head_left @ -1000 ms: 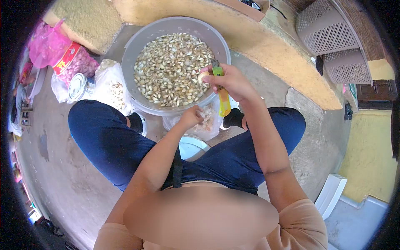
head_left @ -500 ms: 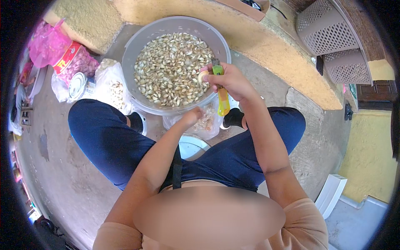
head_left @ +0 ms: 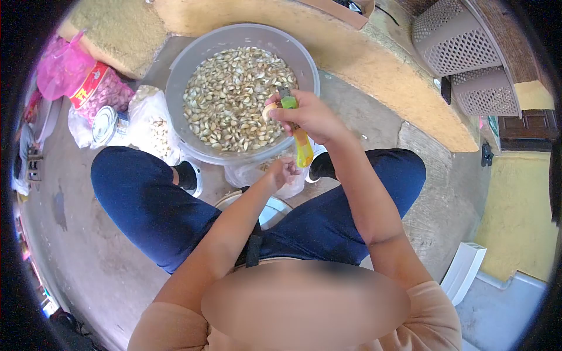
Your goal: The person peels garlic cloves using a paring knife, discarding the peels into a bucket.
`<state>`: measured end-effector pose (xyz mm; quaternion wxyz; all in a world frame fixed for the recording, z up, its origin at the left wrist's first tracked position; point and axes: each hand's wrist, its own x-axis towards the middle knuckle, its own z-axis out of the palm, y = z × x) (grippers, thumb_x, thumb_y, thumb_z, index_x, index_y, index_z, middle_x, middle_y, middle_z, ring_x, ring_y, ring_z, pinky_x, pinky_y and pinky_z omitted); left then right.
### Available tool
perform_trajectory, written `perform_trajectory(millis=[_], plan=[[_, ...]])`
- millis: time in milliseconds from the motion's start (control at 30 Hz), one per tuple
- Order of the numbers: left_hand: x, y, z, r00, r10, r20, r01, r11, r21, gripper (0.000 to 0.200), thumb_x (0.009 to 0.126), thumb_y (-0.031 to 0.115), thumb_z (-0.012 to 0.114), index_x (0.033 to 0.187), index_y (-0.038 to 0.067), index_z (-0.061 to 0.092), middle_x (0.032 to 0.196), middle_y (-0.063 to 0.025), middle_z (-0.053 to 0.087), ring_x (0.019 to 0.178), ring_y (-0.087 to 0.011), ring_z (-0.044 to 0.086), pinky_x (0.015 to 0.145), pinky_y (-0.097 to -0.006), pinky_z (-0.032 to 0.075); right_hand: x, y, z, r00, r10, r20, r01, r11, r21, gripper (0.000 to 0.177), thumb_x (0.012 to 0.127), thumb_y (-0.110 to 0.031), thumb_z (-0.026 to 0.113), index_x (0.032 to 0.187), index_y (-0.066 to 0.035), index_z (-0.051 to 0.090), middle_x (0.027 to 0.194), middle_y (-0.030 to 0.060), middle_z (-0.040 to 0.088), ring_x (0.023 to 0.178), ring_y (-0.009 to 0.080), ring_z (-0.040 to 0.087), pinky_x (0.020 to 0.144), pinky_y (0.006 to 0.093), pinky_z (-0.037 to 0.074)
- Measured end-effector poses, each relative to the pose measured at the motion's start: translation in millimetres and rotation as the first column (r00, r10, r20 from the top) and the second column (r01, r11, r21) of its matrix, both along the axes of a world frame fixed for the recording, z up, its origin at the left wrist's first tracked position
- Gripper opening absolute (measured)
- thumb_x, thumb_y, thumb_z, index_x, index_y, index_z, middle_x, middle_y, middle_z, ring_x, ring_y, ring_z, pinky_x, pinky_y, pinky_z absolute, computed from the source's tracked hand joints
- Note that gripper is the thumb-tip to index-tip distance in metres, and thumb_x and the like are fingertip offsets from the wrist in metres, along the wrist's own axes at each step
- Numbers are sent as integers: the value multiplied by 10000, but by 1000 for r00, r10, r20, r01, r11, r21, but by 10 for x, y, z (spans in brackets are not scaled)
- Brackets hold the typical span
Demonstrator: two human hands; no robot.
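Observation:
In my right hand (head_left: pixel 307 116) is a yellow-green box cutter (head_left: pixel 302 147), its blade end pointing away from me. The same hand pinches a pale garlic clove (head_left: pixel 270 111) between thumb and finger, over the near right rim of a big grey tub (head_left: pixel 175 111). Many garlic cloves (head_left: pixel 234 96), most still in their skins, lie in water in the tub. My left hand (head_left: pixel 283 170) hovers just below the tub's near rim, fingers loosely curled and apart, with nothing visible in them. Beneath it a clear plastic bag (head_left: pixel 246 175) with peelings is partly hidden.
Left of the tub stand a white bag of pale cloves (head_left: pixel 155 126), a tin can (head_left: pixel 110 126) and a pink net sack (head_left: pixel 102 93). A white bucket (head_left: pixel 274 212) sits between my legs. Behind runs a low yellow ledge (head_left: pixel 351 67); perforated grey baskets (head_left: pixel 459 44) stand at right.
My right hand has shifted left and slightly down with the box cutter and clove. My left hand has moved a little right and down, and its fingers show more.

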<state>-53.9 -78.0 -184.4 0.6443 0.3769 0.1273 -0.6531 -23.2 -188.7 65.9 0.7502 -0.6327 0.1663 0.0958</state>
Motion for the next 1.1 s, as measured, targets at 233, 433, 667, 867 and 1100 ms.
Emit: perform_trajectory(millis=[233, 433, 667, 867, 1100], plan=[[49, 10, -223, 971, -238, 0, 238, 970, -48, 210, 714, 251, 571, 806, 87, 476, 627, -32, 420, 571, -154, 442, 519, -315, 386, 74, 0, -1, 999, 32, 16, -31, 999, -25, 267, 730, -133, 643, 940, -18, 523, 592, -4, 486, 475, 65, 446, 439, 208, 371], [202, 138, -160, 937, -349, 21, 343, 930, 134, 360, 688, 226, 591, 969, 19, 501, 754, -101, 544, 773, -197, 557, 661, -352, 462, 112, -54, -28, 999, 34, 22, -33, 999, -31, 267, 731, -136, 643, 936, -17, 521, 639, 8, 517, 487, 68, 462, 437, 208, 377], [279, 181, -490, 853, -476, 213, 392, 855, 341, 297, 741, 192, 508, 967, 2, 545, 829, -181, 601, 780, -299, 588, 700, -440, 466, 138, -73, -23, 998, 39, 43, -37, 998, -41, 262, 733, -148, 644, 922, -15, 523, 643, 8, 517, 486, 69, 460, 440, 216, 375], [546, 27, -364, -611, -575, 544, 429, 337, 838, 265, 775, 219, 487, 795, -24, 589, 801, -198, 590, 682, -296, 590, 664, -383, 467, 138, -165, -81, 999, 43, 1, -43, 999, 25, 265, 735, -141, 639, 940, -6, 540, 649, 3, 516, 485, 62, 437, 445, 217, 374], [1304, 13, 1698, 800, -79, 595, 132, 990, -45, 346, 861, 348, 435, 1048, 65, 504, 848, -32, 563, 717, -112, 553, 583, -263, 488, 44, -291, 127, 998, 54, 42, -55, 998, 34, 281, 725, -149, 651, 963, -19, 577, 637, -14, 517, 483, 51, 412, 455, 190, 344]])
